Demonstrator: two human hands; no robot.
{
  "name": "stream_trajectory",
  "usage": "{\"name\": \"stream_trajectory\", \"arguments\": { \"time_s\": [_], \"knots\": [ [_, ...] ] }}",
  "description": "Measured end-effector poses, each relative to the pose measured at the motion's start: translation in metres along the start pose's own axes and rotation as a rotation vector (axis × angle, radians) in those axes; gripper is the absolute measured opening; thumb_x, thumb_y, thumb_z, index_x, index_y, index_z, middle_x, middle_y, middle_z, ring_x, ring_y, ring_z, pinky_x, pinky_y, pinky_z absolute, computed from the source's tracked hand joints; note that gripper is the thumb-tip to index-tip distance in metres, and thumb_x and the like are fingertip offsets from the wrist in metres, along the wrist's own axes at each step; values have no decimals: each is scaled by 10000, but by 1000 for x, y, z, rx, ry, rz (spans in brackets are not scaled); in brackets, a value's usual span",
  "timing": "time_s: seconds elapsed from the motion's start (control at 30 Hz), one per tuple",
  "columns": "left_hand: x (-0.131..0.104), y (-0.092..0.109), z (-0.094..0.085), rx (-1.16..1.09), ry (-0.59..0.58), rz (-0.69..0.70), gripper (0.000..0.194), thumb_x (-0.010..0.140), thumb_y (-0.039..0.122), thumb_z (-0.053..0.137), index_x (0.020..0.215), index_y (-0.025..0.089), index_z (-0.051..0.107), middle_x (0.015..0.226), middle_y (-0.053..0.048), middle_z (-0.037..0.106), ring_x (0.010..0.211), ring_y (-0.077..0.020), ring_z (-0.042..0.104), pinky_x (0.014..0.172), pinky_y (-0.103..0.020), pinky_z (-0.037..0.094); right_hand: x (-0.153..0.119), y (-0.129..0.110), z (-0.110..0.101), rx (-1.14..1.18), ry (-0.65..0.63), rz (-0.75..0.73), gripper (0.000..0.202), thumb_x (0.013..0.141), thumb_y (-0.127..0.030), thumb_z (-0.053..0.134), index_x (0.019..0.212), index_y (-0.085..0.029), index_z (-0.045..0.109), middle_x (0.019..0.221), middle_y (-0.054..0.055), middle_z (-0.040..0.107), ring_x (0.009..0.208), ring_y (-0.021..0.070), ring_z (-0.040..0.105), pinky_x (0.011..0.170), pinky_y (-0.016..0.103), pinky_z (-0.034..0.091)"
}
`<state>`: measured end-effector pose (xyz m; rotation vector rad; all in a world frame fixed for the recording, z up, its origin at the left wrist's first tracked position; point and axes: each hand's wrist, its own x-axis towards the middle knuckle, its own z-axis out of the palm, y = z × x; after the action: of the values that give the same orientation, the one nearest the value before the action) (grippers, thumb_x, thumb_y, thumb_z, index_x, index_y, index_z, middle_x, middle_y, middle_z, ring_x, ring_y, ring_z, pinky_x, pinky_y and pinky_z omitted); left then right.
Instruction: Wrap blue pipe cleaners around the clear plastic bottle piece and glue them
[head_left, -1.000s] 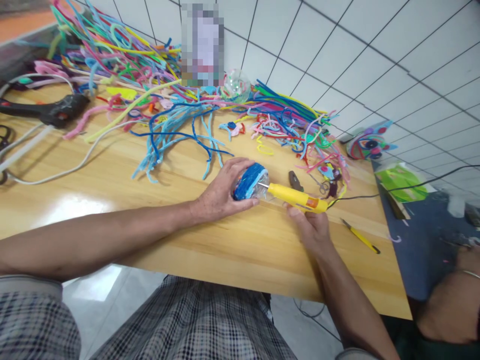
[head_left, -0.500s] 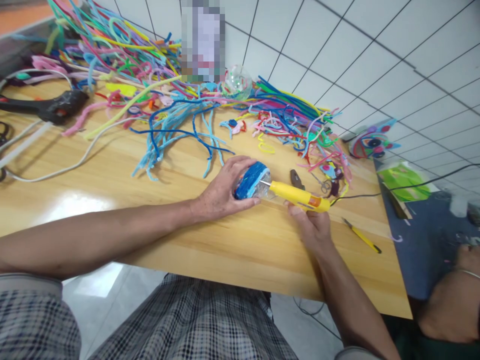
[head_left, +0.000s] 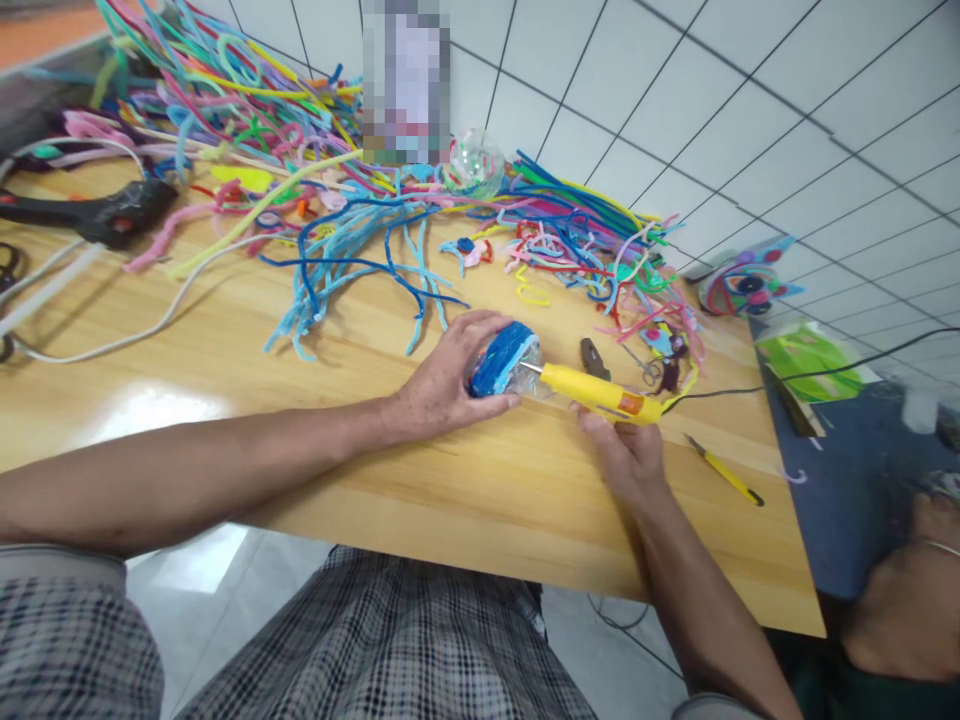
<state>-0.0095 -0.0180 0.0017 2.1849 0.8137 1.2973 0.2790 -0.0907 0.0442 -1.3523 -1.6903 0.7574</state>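
My left hand (head_left: 450, 375) is curled around a clear plastic piece (head_left: 529, 372) wrapped in dark blue and light blue fuzzy pipe cleaners (head_left: 501, 358). Its thumb lies along the near side, and part of the piece is hidden in the palm. In my right hand (head_left: 626, 455) is a yellow hot glue gun (head_left: 600, 392), held by its lower part, with a dark cord running off to the right. The thin metal nozzle points left and meets the edge of the light blue band; whether it touches cannot be made out.
Loose pipe cleaners (head_left: 352, 240) pile along the back of the wooden table (head_left: 420, 500). A black glue gun (head_left: 112, 215) lies left. Scissors (head_left: 649, 372), a dark-handled tool (head_left: 592, 358) and a yellow craft knife (head_left: 726, 472) lie right. Another person's arm (head_left: 900, 600) shows at the right edge.
My hands and the glue gun stay almost where they were; the nozzle sits at nearly the same spot. The other person's arm at the right has shifted slightly.
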Motion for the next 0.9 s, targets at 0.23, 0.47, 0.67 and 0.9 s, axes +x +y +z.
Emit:
{"name": "stream_trajectory", "arguments": {
  "time_s": [0.23, 0.47, 0.67, 0.9],
  "knots": [
    [1, 2, -1, 8, -22, -37, 865, 906, 442, 862, 1631, 268, 424, 1580, -166, 590, 1525, -371, 546, 1287, -624, 477, 1, -2, 1, -20, -17, -35, 305, 1009, -574, 725, 1010, -276, 788, 969, 40, 824, 880, 228, 763, 834, 386, 630],
    [1, 2, -1, 18, -23, -35, 848, 924, 465, 846, 1629, 261, 422, 1581, -173, 586, 1527, -363, 546, 1286, -614, 483, 0, -2, 2, 7, -6, -36, 291, 1013, -560, 731, 1021, -273, 775, 945, 38, 812, 839, 219, 750, 777, 362, 623],
    [1, 2, -2, 28, -16, -23, 858, 915, 430, 858, 1632, 259, 419, 1575, -166, 594, 1521, -365, 553, 1285, -604, 483, 0, -3, 2, -25, -20, -102, 199, 1026, -453, 734, 1028, -265, 800, 969, 30, 798, 873, 210, 755, 810, 346, 614],
    [0, 3, -2, 5, 2, -2, 833, 944, 456, 838, 1637, 259, 419, 1572, -171, 584, 1517, -354, 555, 1278, -587, 497, -1, -2, 1, -33, 4, -123, 165, 1030, -427, 738, 1050, -272, 790, 953, 22, 813, 848, 201, 768, 791, 330, 625]
  ]
}}
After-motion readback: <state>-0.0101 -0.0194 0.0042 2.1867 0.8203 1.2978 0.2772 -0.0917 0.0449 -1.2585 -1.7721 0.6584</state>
